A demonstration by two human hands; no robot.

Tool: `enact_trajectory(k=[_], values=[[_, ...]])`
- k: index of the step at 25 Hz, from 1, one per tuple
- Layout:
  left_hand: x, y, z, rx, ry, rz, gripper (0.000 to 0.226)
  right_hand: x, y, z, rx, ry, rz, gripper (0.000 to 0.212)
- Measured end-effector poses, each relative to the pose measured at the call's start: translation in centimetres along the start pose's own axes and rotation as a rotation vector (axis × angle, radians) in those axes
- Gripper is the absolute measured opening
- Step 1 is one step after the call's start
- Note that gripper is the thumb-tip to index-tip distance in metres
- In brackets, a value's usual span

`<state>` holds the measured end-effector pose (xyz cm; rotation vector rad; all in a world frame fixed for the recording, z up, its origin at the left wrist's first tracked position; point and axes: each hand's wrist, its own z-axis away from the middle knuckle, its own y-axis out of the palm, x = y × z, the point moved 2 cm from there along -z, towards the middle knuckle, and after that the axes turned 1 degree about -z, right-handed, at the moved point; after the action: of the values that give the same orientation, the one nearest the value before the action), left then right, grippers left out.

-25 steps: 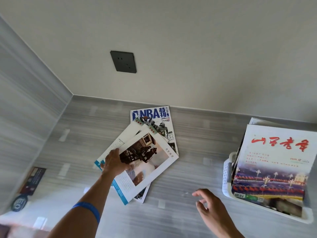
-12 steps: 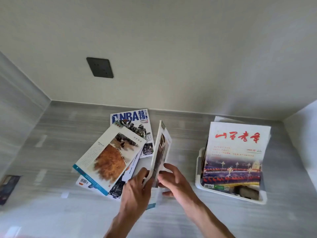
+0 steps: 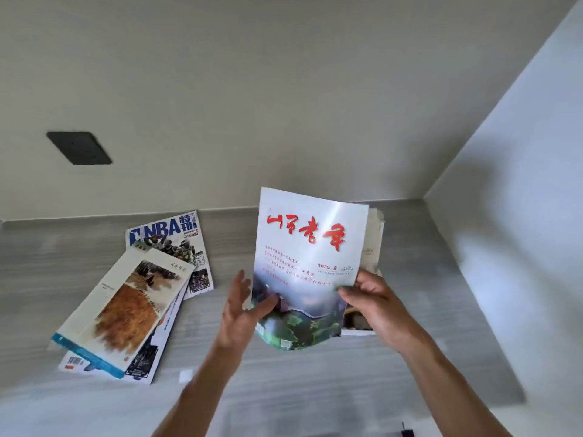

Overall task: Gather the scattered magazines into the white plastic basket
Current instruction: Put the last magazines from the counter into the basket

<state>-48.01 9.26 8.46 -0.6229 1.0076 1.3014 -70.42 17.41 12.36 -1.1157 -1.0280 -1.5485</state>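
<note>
Grey wood-grain countertop (image 3: 315, 389) fills the alcove we are tidying, its pale walls meeting at the right rear corner with a dark socket plate (image 3: 79, 148) set in the back one. Largest of the loose things is the fan of magazines on our left: a brown-landscape magazine (image 3: 123, 307) lies uppermost, overlapping a dark-covered issue whose edge shows beneath it, with the NBA magazine (image 3: 176, 244) tucked under its far end; all three rest flat, well apart from the basket, so we judge them not yet gathered. At centre we hold a red-titled magazine (image 3: 309, 263) nearly upright, cover towards us, its lower edge bowed. Our right hand (image 3: 375, 307) pinches its right edge between thumb and fingers, carrying the weight, while our left hand (image 3: 239, 313) lies spread and mostly straight against the left edge, steadying rather than gripping. That upright hold seems meant for sliding the issue down on end among the others. Behind it, almost wholly hidden, the white plastic basket (image 3: 359, 332) shows only a sliver of rim near our right wrist, with other magazines (image 3: 373, 241) standing in it
</note>
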Motion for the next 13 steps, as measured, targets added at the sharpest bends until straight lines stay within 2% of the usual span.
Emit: enact_trajectory(k=[2,3,6,8,10,13], values=[[-0.4,2.1,-1.8,0.151,-0.048,-0.022,0.050,-0.1,-3.2,0.2,-0.070,0.009,0.053,0.034],[-0.6,3.2,-2.3,0.159,-0.015,-0.077,0.043,-0.3,-4.5,0.0,-0.151,0.010,0.103,0.038],[-0.9,6.4,-3.8,-0.049,0.043,-0.194,0.039,-0.6,-7.3,-1.2,-0.402,-0.019,0.245,0.037],[-1.4,8.0,-4.5,-0.129,0.107,-0.260,0.043,-0.8,-8.2,-2.5,-0.471,-0.002,0.217,0.032],[-1.3,8.6,-5.3,-0.151,0.209,-0.396,0.037,-1.7,-9.1,-3.4,-0.538,0.026,0.142,0.025],[-1.0,8.7,-5.9,-0.204,0.314,-0.642,0.029,-3.7,-9.2,-3.9,-0.576,0.126,0.061,0.025]])
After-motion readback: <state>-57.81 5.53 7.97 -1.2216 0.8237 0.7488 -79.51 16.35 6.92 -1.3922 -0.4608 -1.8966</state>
